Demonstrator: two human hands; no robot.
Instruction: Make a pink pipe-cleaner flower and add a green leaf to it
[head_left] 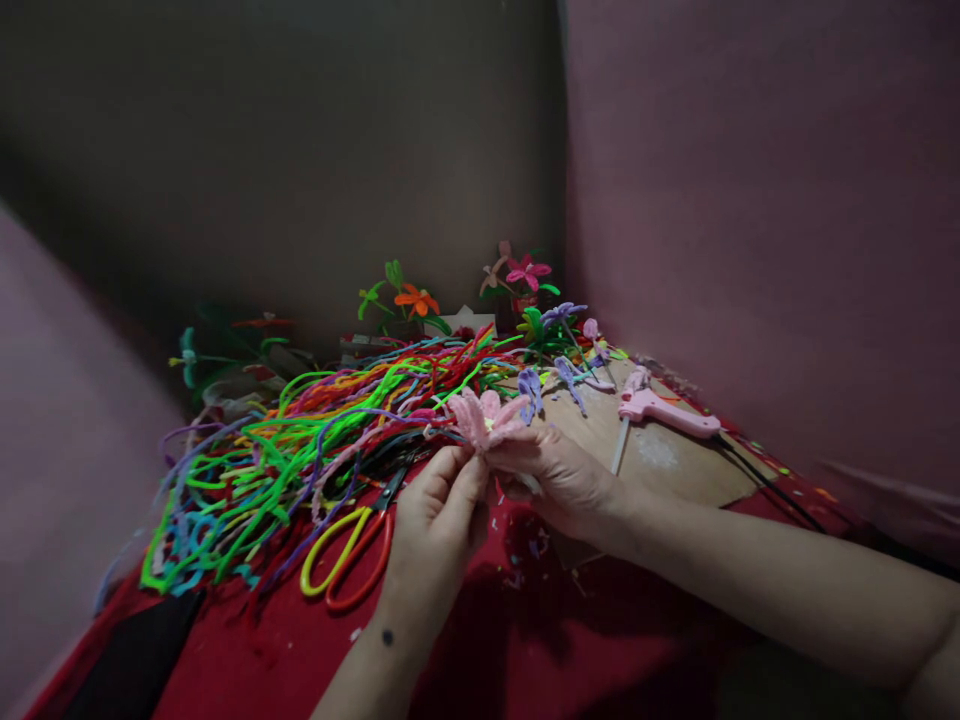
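Pink chenille flower (490, 410), its fuzzy, rounded petals (469, 415) flaring around a yellow centre (490, 426), is pinched near its base by the left hand (442, 505) and the right hand (559, 478), above red cloth (292, 665) between a heap of bristly stems (292, 465) and a smooth pink glue gun (667, 412).

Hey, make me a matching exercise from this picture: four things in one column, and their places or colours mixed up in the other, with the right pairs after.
Things:
1. Front flower
2. Scissors
3. Glue gun
4. Cloth

Places and colours:
A. on the brown board
B. plain red, spread beneath the forearms
C. held by the left hand and right hand
D. one yellow handle loop, one red

Pairs: 1-C, 2-D, 3-A, 4-B
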